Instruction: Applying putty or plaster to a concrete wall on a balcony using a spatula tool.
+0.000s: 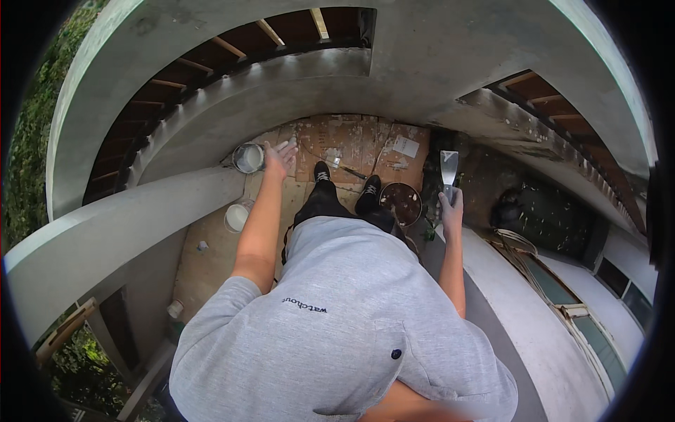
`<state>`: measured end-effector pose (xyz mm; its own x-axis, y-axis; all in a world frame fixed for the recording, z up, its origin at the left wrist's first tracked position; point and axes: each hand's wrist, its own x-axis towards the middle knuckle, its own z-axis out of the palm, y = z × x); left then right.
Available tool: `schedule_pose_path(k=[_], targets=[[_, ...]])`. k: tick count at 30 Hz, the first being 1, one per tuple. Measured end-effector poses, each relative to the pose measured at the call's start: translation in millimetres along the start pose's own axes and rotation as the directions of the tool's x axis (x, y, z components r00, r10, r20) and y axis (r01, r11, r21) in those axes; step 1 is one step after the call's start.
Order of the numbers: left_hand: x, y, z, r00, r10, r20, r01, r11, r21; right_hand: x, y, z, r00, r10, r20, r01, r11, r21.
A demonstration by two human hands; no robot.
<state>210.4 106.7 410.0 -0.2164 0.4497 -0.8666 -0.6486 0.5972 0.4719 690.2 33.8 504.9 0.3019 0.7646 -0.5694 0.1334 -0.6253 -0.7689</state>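
Observation:
My right hand (452, 209) is closed round the handle of a putty knife (448, 169), whose flat metal blade points up and away from me. White powder or dried paste marks that hand. My left hand (281, 157) is held out with its fingers spread and nothing in them; pale residue coats the fingertips. Just left of it is a bucket (236, 166) with whitish material inside. Whether the hand touches its rim, I cannot tell. A second bucket (228, 221) with white contents stands nearer to me.
Splattered cardboard (320, 133) covers the floor by my feet, with a long-handled tool (351, 171) and a white paper (406, 145) on it. A round brown container (401, 204) stands beside my right foot. Curved grey walls (422, 63) with openings surround me; coiled cables (524, 260) lie to the right.

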Motion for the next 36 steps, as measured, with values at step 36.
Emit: schedule_pose_path(k=[36], targets=[[-34,-64,-138,0.988,-0.059,-0.141,0.048,0.995,-0.083,30,-315,19,0.432,-0.901,0.041,0.82,0.374,-0.433]])
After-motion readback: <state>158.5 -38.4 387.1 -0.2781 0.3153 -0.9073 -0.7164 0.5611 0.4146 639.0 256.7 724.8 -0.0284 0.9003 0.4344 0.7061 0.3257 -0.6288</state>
